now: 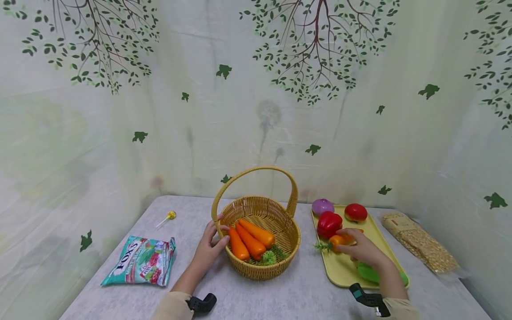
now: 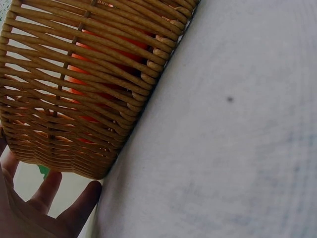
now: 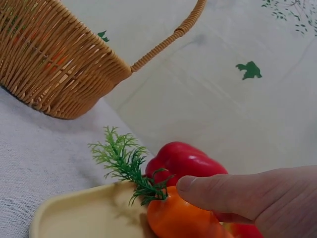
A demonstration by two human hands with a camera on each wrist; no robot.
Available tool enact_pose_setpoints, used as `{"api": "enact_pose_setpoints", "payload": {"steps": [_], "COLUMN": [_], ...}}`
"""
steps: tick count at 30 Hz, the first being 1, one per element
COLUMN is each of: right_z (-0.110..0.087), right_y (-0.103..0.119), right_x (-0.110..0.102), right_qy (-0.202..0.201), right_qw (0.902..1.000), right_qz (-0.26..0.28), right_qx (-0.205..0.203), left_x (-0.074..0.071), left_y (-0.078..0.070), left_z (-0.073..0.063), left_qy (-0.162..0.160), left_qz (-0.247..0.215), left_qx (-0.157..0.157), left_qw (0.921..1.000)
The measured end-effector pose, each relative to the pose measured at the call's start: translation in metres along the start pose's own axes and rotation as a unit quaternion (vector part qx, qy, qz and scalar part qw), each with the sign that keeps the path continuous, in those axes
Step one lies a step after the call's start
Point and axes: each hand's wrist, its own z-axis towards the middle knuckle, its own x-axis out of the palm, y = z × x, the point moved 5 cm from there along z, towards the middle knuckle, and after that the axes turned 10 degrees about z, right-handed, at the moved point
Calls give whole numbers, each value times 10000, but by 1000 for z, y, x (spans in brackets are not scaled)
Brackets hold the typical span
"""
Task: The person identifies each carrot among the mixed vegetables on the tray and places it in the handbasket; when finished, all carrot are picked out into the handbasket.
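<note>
A wicker basket (image 1: 256,271) with a tall handle stands mid-table; three orange carrots (image 1: 256,233) with green tops lie inside. At its left rim, my left hand (image 1: 210,244) holds on with thumb and finger over the edge, while other fingers (image 2: 79,210) spread along the outside. My right hand (image 1: 362,246) pinches another carrot (image 3: 173,215) over the yellow tray (image 1: 334,275), the leafy top pointing left. Beside that carrot is a red bell pepper (image 1: 329,224). Behind are a purple onion (image 1: 322,206) and a red tomato (image 1: 355,213). A green item (image 1: 367,272) is partly hidden under my right wrist.
On the left lie a teal candy bag (image 1: 142,261) and a yellow lollipop (image 1: 171,215). A clear bag of beige grains or beans (image 1: 420,242) lies along the right side. A curtain printed with leaves (image 1: 256,111) hangs behind the table.
</note>
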Motion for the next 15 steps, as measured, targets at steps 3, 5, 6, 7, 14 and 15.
{"api": "enact_pose_setpoints", "payload": {"steps": [3,5,6,7,14,15], "right_z": [1,1,1,0,-1,-1], "right_y": [0,2,2,3,7,6], "right_x": [1,1,1,1,3,3], "right_qy": [15,-22,-45,-66,-218,-241], "right_qw": [9999,9996,9992,9988,9969,9969], "right_qz": [-100,-244,-341,-425,-670,-676], "right_qx": [-73,-142,-192,-249,-362,-315], "left_x": [0,0,0,0,0,0], "left_y": [0,0,0,0,0,0], "left_z": [0,0,0,0,0,0], "left_qy": [-9,-15,-13,-14,17,14], "left_qz": [37,65,70,86,52,62], "left_qx": [-21,-43,-54,-69,-117,-115], "left_qw": [10000,10000,10000,9999,9999,9999]}}
